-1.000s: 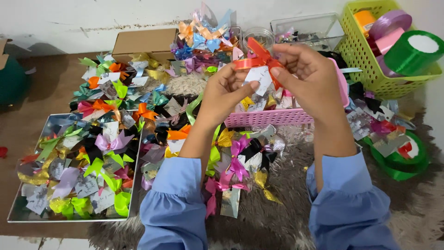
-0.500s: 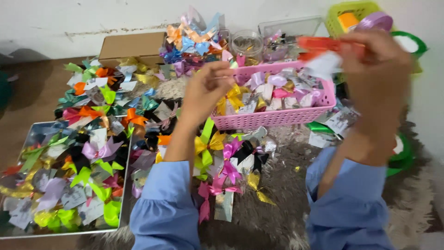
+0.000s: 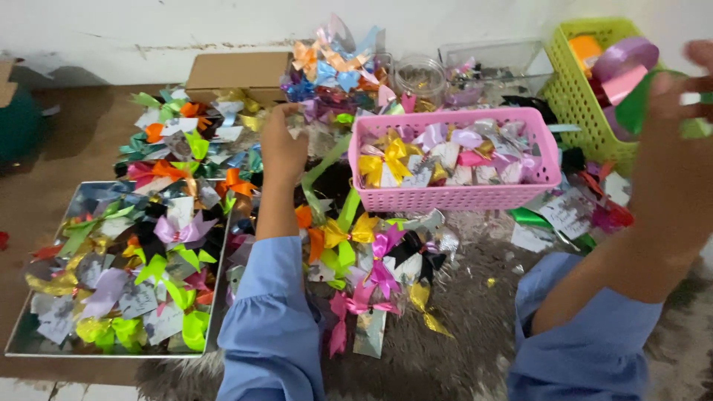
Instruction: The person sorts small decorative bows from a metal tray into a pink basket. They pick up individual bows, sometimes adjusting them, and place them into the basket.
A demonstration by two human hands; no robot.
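Note:
My left hand (image 3: 282, 145) reaches forward and rests, fingers curled down, on a loose heap of ribbon bows (image 3: 215, 141) just in front of a cardboard box (image 3: 238, 70). Whether it grips a bow is hidden by the hand's back. My right hand (image 3: 668, 148) is raised at the frame's right edge, blurred, beside the green basket (image 3: 572, 89). A bit of white and green shows at its fingers, too blurred to identify. A pink basket (image 3: 445, 197) of bows on white cards stands between my arms.
A metal tray (image 3: 111, 350) filled with bows lies at the left. More bows (image 3: 371, 252) are scattered on a grey fur rug (image 3: 468, 334). The green basket holds ribbon rolls (image 3: 624, 59). A clear jar (image 3: 420, 74) and a clear box (image 3: 494, 63) stand by the wall.
Both hands held a red bow together, then parted. My left hand dropped forward onto the bow heap. My right hand swung right toward the green basket, and the red bow is no longer visible.

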